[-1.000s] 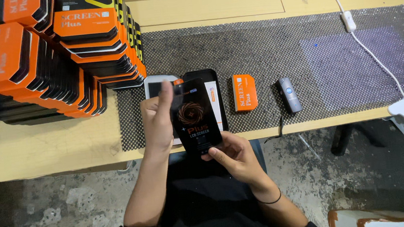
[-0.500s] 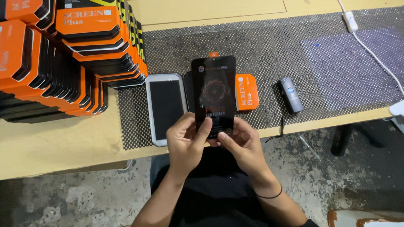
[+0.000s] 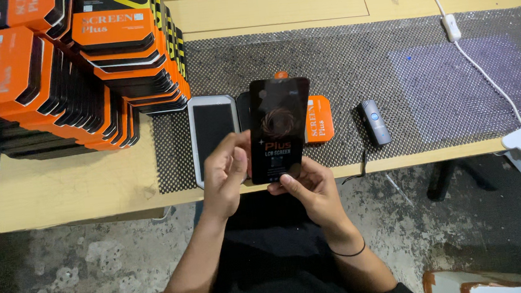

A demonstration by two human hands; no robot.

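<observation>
Above the desk's (image 3: 76,194) near edge, the left hand (image 3: 224,178) and right hand (image 3: 309,189) together grip a flat black rectangular package (image 3: 280,129), a white-framed phone (image 3: 212,135) lying just beside it.

Black flat package (image 3: 279,129) now upright, gripped low by both hands (left hand (image 3: 225,176) earlier covered its top); white phone (image 3: 212,132) uncovered.

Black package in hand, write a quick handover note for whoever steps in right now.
Left hand: grips the black package by its left edge.
Right hand: holds its bottom edge, thumb on the front.
Package is upright over the mat's front edge.
White phone lies flat on the mat behind it; orange box and small grey device to the right.
Orange boxes stacked at left.
Package unopened.
</observation>
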